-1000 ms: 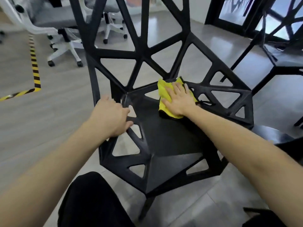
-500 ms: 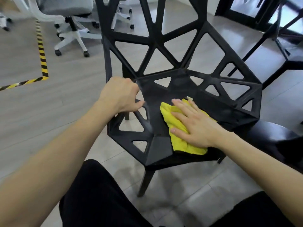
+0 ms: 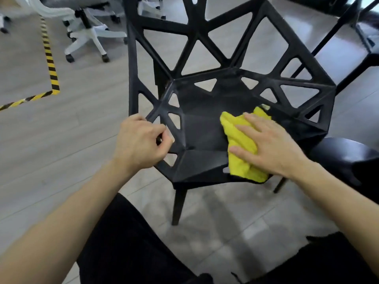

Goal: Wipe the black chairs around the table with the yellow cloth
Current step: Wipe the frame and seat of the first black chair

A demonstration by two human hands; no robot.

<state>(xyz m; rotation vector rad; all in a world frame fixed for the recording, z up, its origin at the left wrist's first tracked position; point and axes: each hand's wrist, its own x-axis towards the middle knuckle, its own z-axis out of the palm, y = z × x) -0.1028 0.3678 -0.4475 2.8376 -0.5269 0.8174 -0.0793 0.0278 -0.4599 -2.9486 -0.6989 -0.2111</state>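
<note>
Yellow cloth (image 3: 244, 146): crumpled soft fabric, lying on the right front part of the seat of the black chair (image 3: 205, 128), its near edge hanging at the seat's front rim.
Right hand (image 3: 270, 146): spread flat on top of the cloth, fingers straight and splayed, pressing it to the seat; nothing is gripped.
Left hand (image 3: 139, 140): fingers curled round a strut at the left edge of the seat frame, bracing the chair.
Black chair: rigid moulded shell of open triangular struts, standing upright on the grey floor (image 3: 61, 124); seat centre solid, sides and back openwork.
Handling, cloth: judged light and limp; it will bunch under a sideways push, so flat palm pressure suits the solid seat, while a pinch or wrap of the fabric is likely better for the thin struts.
Handling, chair: judged stiff and fairly light; it may slide on the smooth floor, so hold a frame strut while wiping.
Surroundings: white office chair (image 3: 86, 35) behind left; yellow-black floor tape (image 3: 51, 64) at left.
Progress: seat being wiped; backrest struts judged outstanding.
</note>
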